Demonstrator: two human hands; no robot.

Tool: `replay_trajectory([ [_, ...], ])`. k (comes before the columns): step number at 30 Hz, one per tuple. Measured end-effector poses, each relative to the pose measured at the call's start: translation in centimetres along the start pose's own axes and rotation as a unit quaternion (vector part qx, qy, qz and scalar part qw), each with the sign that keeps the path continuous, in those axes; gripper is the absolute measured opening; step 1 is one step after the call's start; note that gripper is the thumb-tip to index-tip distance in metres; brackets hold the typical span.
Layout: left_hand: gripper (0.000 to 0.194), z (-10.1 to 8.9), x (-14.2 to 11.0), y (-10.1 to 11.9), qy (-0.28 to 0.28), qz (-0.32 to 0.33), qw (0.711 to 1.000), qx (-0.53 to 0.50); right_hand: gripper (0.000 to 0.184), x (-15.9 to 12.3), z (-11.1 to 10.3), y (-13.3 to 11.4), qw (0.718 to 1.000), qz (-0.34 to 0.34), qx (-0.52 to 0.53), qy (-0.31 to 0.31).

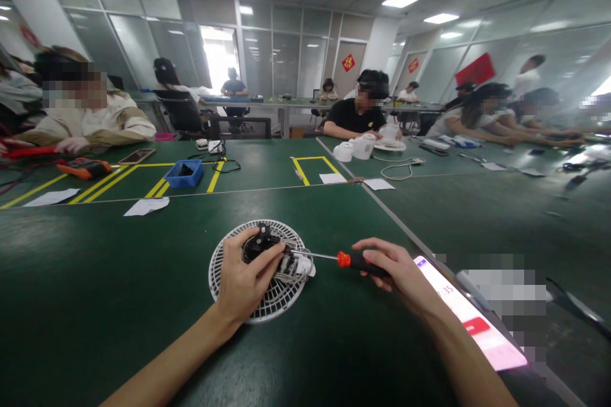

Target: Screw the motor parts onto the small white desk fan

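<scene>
A round white fan grille (274, 310) lies on the green table in front of me. On it sits a black fan motor (260, 243) with white parts and wires beside it. My left hand (243, 273) grips the motor, thumb and fingers around its sides. In my right hand (389, 267) is a screwdriver (356, 261) with a red and black handle, held nearly level. Its metal shaft points left, and the tip is at the motor near my left thumb. The exact spot that the tip touches is too small to make out.
A lit phone (470, 315) lies right of my right forearm. Further off are a blue bin (184, 174), an orange multimeter (84, 168), paper slips (147, 205) and white housings (353, 148) with a cable. Several people sit at the tables around.
</scene>
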State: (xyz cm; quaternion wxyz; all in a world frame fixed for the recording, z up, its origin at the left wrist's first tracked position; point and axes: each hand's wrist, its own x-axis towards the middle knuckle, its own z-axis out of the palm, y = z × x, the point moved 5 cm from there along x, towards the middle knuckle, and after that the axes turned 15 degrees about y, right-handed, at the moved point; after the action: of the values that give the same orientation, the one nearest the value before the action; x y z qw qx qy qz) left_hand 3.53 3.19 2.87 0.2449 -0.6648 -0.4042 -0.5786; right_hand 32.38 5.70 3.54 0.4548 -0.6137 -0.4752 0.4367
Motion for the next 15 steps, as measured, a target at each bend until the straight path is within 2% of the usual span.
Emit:
replay_trajectory([
  [3,0.028,-0.03,0.16,0.06,0.005,-0.005,1.0,-0.005,0.04,0.18,-0.16,-0.02,0.999,-0.026,0.008,0.017],
  [11,0.025,-0.05,0.38,0.13,0.004,-0.005,1.0,-0.01,0.035,0.03,-0.52,-0.58,0.996,-0.092,0.004,0.012],
  [13,0.025,-0.1,0.37,0.14,0.007,-0.004,1.0,-0.009,0.035,-0.2,-0.17,-0.53,0.998,-0.07,0.0,-0.01],
  [15,0.025,-0.14,0.33,0.16,0.008,-0.002,1.0,-0.009,0.04,-0.41,0.21,-0.2,0.999,-0.018,-0.012,-0.028],
])
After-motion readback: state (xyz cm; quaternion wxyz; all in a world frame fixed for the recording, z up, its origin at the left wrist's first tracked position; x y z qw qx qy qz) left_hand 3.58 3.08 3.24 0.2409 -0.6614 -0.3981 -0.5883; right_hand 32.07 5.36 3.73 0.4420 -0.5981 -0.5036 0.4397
